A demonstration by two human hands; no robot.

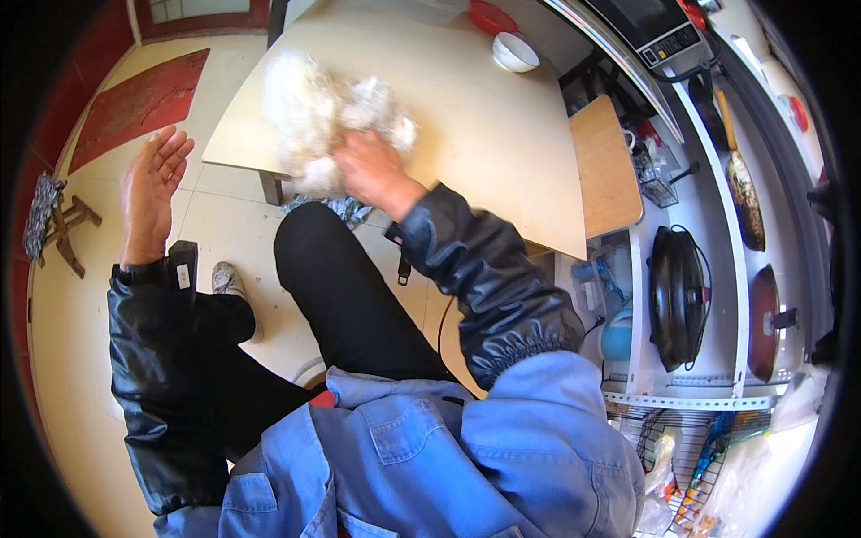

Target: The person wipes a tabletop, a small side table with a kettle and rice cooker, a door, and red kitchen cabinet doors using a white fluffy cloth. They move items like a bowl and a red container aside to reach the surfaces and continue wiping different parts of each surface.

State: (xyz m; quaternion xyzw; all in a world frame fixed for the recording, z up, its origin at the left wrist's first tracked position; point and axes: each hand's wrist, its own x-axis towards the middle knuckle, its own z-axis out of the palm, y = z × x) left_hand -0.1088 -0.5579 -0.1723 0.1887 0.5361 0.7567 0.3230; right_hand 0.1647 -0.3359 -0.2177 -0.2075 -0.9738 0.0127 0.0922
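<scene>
A mass of white, fluffy fibre (pixel 303 114) lies near the left end of a pale wooden table (pixel 464 155); whether it is wool or something else, I cannot tell. My right hand (pixel 373 168) is curled into its near side, with the fingertips hidden in the fluff and some blur. A greyer tuft (pixel 368 104) sits just beyond that hand. Held up off the table's left side, my left hand (pixel 155 185) is empty, its palm flat and fingers stretched out. Black sleeve covers reach to both wrists.
A white bowl (pixel 515 52) and a red basin (pixel 492 18) stand at the table's far end. Shelving on the right holds a black electric pan (pixel 678 299) and a microwave (pixel 646 30). A small wooden stool (pixel 64 225) and a red mat (pixel 141 107) are on the left floor.
</scene>
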